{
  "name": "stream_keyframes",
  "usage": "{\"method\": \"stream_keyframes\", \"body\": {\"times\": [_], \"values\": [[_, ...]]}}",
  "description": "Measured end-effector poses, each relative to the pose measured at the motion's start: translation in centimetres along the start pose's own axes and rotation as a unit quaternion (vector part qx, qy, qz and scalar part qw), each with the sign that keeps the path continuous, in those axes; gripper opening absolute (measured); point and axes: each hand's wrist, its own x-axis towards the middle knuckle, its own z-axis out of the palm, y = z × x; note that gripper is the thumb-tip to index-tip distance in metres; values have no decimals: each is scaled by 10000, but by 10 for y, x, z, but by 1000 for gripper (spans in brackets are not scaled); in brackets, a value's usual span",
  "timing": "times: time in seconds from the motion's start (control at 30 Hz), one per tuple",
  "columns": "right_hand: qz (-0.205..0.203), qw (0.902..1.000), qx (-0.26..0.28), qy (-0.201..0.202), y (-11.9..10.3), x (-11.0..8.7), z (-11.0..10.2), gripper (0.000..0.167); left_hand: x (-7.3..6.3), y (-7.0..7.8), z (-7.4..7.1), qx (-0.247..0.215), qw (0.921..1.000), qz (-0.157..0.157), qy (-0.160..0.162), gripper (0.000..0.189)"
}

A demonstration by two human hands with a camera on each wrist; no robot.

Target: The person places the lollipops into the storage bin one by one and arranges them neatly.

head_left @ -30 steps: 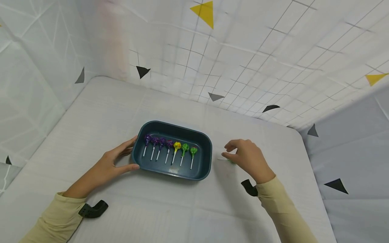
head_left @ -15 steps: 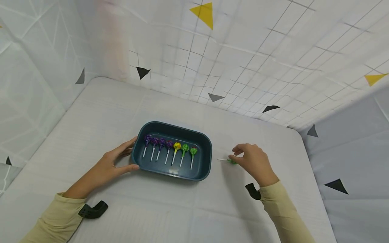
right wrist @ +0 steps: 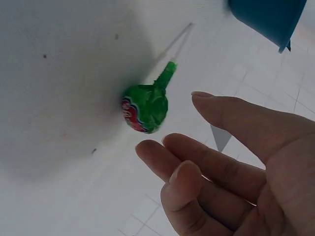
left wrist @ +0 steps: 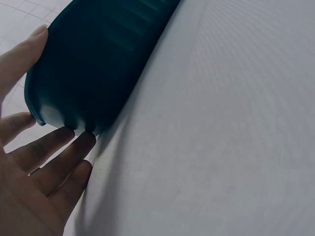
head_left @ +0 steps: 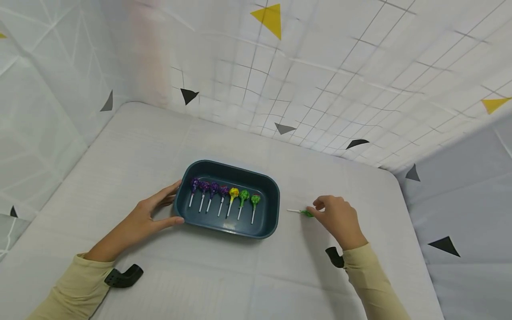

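Observation:
My left hand [head_left: 138, 220] rests against the left end of a dark blue-green plastic tray [head_left: 228, 230]. In the left wrist view its fingers [left wrist: 66, 155] touch the tray's outer wall, with the thumb at the rim. A green-wrapped lollipop [right wrist: 147, 105] lies on the white cloth right of the tray, its white stick pointing toward it. My right hand [head_left: 338, 220] is over the lollipop's head; in the right wrist view thumb and fingers are spread beside it with a gap. Inside the tray lie purple lollipops [head_left: 214, 189], one yellow lollipop [head_left: 234, 193] and two green lollipops [head_left: 244, 195] in a row.
White cloth [head_left: 224, 280] covers the table. White curtains with grid lines and triangles [head_left: 280, 66] hang behind and at the sides. Dark curved wrist mounts [head_left: 124, 276] sit on both sleeves.
My right hand has moved right and slightly toward me, from above the stick to the green lollipop's head. The left hand and tray have stayed in place.

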Motion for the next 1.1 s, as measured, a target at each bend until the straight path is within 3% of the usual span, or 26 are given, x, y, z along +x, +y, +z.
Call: {"method": "stream_keyframes", "body": {"times": [0.27,0.53,1.1], "values": [[143,9999,64,-67,6,1,10,25,2,1,2,92,9999,-52,-18,93],[11,9997,232,-74,9,2,13,20,2,-1,2,108,9999,-59,-8,93],[-213,9950,824,-521,10,4,12,26,1,-2,0,97,9998,-152,-14,92]]}}
